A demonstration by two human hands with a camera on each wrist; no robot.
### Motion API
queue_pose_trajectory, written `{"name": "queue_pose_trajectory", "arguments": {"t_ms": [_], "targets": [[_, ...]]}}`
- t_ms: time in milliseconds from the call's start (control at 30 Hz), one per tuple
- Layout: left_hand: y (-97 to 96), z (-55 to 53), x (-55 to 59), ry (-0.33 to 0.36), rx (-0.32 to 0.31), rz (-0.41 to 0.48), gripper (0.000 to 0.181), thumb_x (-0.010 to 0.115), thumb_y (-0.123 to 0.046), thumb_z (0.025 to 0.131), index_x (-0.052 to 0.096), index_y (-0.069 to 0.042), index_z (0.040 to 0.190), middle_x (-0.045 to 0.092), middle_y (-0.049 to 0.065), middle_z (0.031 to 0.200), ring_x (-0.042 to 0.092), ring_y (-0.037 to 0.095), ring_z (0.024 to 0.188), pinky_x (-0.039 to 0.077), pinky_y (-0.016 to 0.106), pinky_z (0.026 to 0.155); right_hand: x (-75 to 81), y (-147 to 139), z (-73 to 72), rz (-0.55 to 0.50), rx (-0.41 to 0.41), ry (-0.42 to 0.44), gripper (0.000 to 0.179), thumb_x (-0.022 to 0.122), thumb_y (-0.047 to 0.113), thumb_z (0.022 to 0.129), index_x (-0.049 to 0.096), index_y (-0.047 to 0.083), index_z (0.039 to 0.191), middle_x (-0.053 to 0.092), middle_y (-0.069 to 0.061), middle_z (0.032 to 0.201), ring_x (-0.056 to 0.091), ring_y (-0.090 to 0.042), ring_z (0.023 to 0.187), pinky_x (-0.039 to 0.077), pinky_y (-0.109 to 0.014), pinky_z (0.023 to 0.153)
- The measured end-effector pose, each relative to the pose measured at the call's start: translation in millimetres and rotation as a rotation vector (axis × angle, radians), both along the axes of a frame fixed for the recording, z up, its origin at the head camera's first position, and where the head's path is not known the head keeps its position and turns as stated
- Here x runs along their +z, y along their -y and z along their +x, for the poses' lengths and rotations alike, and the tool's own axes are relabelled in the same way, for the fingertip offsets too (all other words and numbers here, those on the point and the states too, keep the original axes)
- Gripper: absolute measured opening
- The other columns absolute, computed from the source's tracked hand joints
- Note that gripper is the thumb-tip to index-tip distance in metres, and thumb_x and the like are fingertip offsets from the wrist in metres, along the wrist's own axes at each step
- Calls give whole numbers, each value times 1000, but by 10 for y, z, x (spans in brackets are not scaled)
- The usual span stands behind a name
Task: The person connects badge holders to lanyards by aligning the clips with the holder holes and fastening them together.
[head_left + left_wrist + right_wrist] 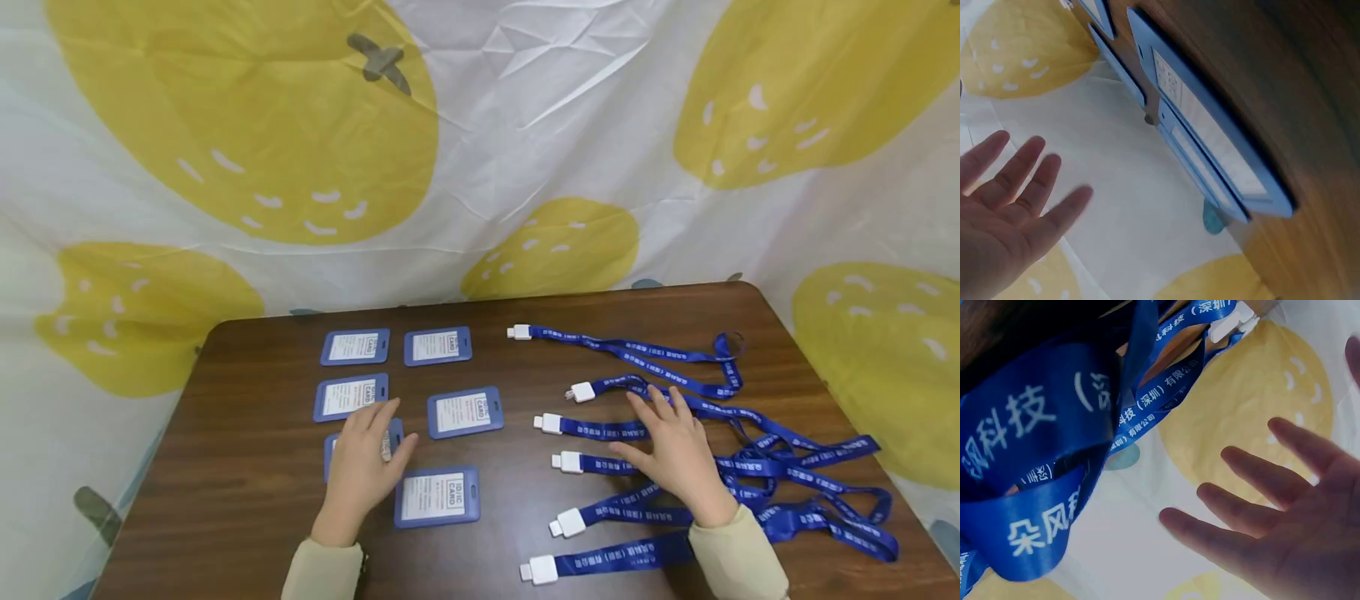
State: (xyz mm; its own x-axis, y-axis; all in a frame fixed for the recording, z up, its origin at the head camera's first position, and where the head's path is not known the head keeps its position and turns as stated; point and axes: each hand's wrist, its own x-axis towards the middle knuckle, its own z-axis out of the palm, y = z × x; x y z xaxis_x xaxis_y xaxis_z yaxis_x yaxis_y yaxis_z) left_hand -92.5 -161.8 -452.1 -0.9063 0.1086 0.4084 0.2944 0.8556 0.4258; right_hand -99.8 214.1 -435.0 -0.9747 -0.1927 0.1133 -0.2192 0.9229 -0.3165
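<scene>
My left hand (366, 457) hovers with fingers spread over the left group of blue ID card holders, partly covering one card holder (395, 437) beneath it. Another card holder (437, 497) lies just to its right. In the left wrist view the palm and fingers hold nothing. On the right side, my right hand (678, 450) is held with fingers apart above several blue lanyards with white end clips. A lanyard (607, 464) passes under its thumb, and a white clip (581, 392) lies beyond the fingertips. The right wrist view shows lanyard loops (1035, 419) beside the bare fingers.
More card holders lie behind, such as one at the back left (356, 347) and one nearer the middle (465, 412). The rearmost lanyard (660, 352) stretches across the back right. A brown wooden table (247, 467) bears everything, and a lemon-print cloth (480, 125) hangs behind it.
</scene>
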Motion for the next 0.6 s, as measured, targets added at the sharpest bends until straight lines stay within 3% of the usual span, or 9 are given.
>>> {"name": "queue_pose_trajectory", "arguments": {"t_ms": [167,300,400,600], "targets": [[13,-97,-27,6,0,188,21,70,-9,77,63,2,94,63,14,87,58,30,82,47,41,71,-4,8,-106,-78,26,-52,54,72,25,77,55,-7,117,54,-27,117,45,-47,111,37,-60,87],[46,-219,-44,17,-13,277,5,66,-1,77,63,1,80,59,5,69,55,18,63,45,27,56,13,60,-206,-123,47,-41,46,70,22,79,58,-6,114,59,-24,110,54,-42,101,43,-54,82],[74,-313,-53,52,-14,315,3,64,1,78,62,0,76,56,3,64,50,14,58,41,23,52,27,120,-285,-135,69,-40,42,69,21,80,60,-6,111,62,-22,105,58,-39,94,46,-51,78],[92,-486,-84,127,13,375,5,62,1,79,61,1,74,54,5,62,47,14,57,38,22,52,4,237,-498,-213,127,-42,28,70,14,78,64,-5,99,66,-9,75,59,-18,62,48,-36,57]]}}
